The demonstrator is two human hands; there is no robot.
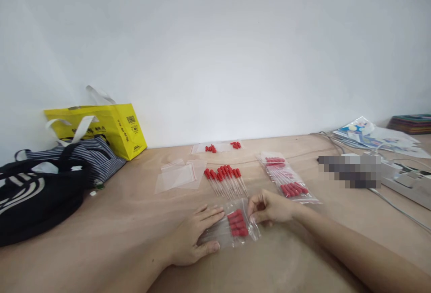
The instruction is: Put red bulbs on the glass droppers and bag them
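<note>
In front of me on the table lies a clear zip bag (222, 235) holding several droppers with red bulbs (238, 223). My left hand (197, 234) rests flat on the bag's left part, fingers spread, pressing the thin stems. With thumb and fingers, my right hand (267, 210) pinches the bag's right edge, by the zip strip. Just beyond, a pile of loose droppers (226, 178) lies with red bulbs pointing away from me. Flat transparent bags (177, 174) overlap to the left of that pile.
Filled dropper bags (286, 176) lie at the right, and another filled bag (222, 147) by the wall. A yellow bag (131, 131), a striped bag (104, 158) and a black bag (43, 198) stand left. A power strip (407, 183), cables and printed sheets (373, 136) occupy the right.
</note>
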